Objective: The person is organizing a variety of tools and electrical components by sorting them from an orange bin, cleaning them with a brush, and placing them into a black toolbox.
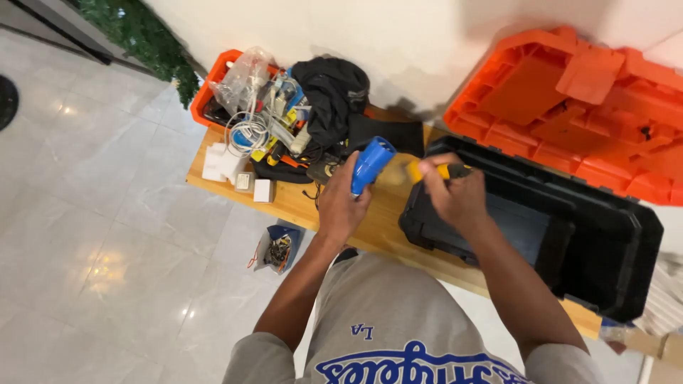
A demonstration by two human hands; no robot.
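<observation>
We hold two tools over the wooden tabletop (pixel 299 203).
Our left hand (pixel 340 203) has its grip closed around a blue tool (pixel 371 163); our right hand (pixel 455 195) pinches a yellow-handled tool (pixel 416 171) beside the open black toolbox (pixel 605 249) with its orange lid (pixel 569 99).

Left hand (pixel 341 206): gripping a blue plastic tool (pixel 371 163).
Right hand (pixel 455 195): holding a yellow-handled tool (pixel 427 171) over the open black plastic toolbox (pixel 612 249).
Wooden bench (pixel 299 206): carrying both.
</observation>
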